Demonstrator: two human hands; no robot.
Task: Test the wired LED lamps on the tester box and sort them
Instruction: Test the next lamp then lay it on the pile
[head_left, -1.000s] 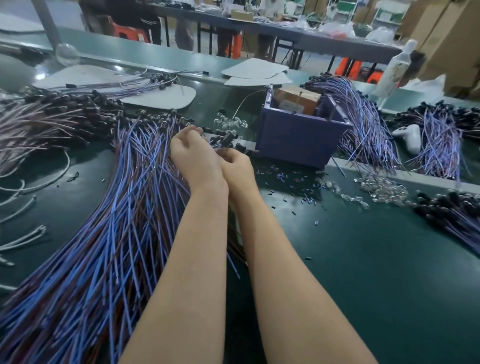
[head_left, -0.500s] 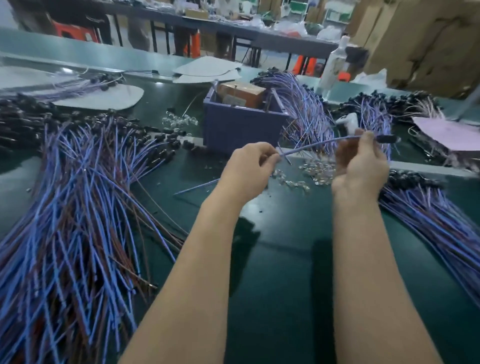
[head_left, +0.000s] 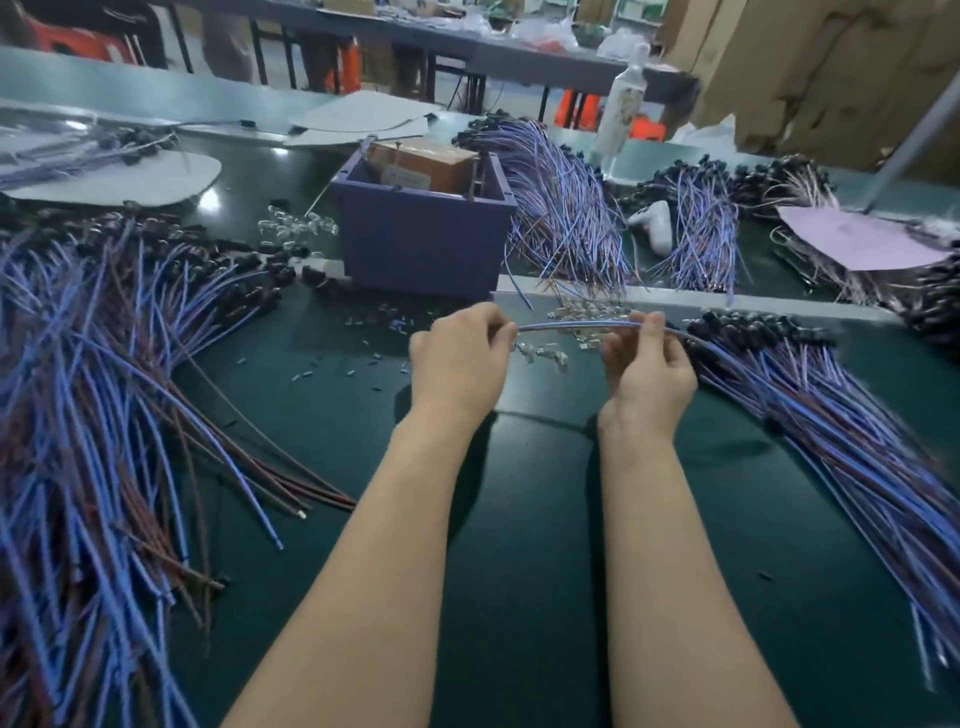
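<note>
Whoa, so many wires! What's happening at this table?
A person holds one blue wire stretched between both hands: the left hand pinches one end, the right hand grips it further along, above the green table. A big heap of similar wires lies to the left, another pile to the right. A purple box stands just beyond the hands.

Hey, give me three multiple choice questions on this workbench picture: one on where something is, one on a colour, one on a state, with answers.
1. Where is the purple box?
A. beyond the left hand and right hand
B. under a forearm
C. on the floor

2. What colour is the table surface?
A. white
B. dark green
C. red

3. How is the wire at centre?
A. lying loose
B. coiled in the box
C. stretched between both hands

Answers: 1 A, it stands farther up the table; 2 B, the bare surface shows it; 3 C, each hand pinches it.
</note>
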